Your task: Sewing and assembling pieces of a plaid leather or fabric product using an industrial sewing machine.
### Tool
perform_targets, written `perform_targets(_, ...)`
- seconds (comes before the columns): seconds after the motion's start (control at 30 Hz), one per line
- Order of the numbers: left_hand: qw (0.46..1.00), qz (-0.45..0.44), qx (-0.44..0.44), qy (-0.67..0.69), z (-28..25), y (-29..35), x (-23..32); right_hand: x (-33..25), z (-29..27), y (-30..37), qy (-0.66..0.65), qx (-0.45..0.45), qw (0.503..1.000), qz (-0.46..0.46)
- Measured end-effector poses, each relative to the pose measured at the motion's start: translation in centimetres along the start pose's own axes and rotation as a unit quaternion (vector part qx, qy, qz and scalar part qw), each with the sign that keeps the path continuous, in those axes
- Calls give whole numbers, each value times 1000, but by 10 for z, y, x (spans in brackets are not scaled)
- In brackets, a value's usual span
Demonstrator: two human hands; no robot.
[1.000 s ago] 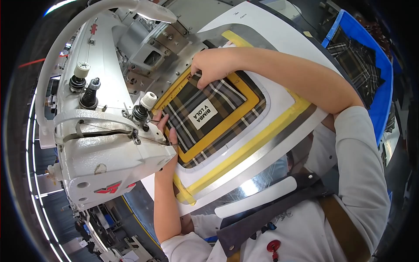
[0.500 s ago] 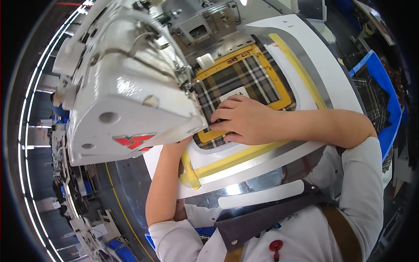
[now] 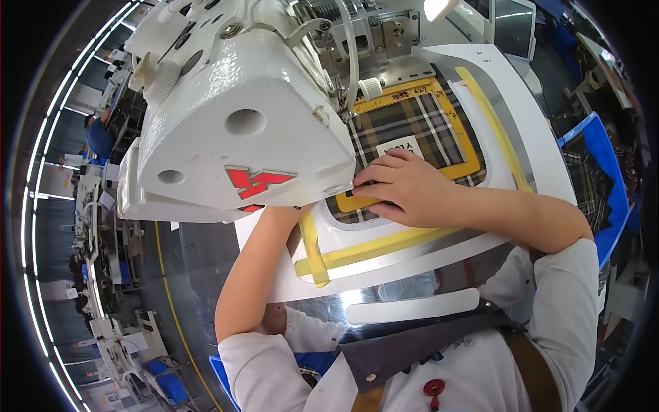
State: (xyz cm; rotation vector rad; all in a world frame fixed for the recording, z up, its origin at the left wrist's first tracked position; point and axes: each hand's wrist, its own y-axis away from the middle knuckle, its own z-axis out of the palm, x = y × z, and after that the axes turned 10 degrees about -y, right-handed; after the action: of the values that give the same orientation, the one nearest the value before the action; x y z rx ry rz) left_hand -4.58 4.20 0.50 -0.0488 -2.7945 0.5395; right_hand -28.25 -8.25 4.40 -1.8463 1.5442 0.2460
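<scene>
Up close: the right hand (image 3: 405,187) presses flat, fingers spread, on a dark plaid fabric piece (image 3: 412,123).
It lies inside a yellow rectangular frame (image 3: 473,147) under the white sewing machine head (image 3: 240,123); the left hand is hidden beneath the machine, grip impossible to tell.

Bright, even indoor light fills the view, with a small lamp (image 3: 434,8) glowing white at the top edge, blown out to a featureless patch. The white sewing machine head (image 3: 240,117) catches soft highlights on its glossy paint and throws a shadow under itself over the left forearm. The metal plate (image 3: 384,288) near the person's chest mirrors the scene and shows a hard white glare spot. Long ceiling lights bend into curved streaks along the left rim. Fisheye distortion bows every straight edge, and black corners frame the round picture. The centre is sharp; the far rim is soft and smeared
</scene>
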Motion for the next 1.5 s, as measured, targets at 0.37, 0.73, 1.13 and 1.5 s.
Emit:
perform_targets(0.37, 1000, 19, 9, -3, 10, 11, -8, -1, 2, -1, 13, 6, 1000, -1)
perform_targets(0.73, 879, -220, -22, 422, -8, -23, 24, 5, 1, -2, 17, 14, 1000, -12)
perform_targets(1.13, 794, -290, -29, 534, 6, -27, 2, 14, 0, -3, 24, 6, 1000, 3)
perform_targets(1.5, 835, -250, -35, 489, -15, -25, 15, 3, -1, -2, 21, 14, 1000, -10)
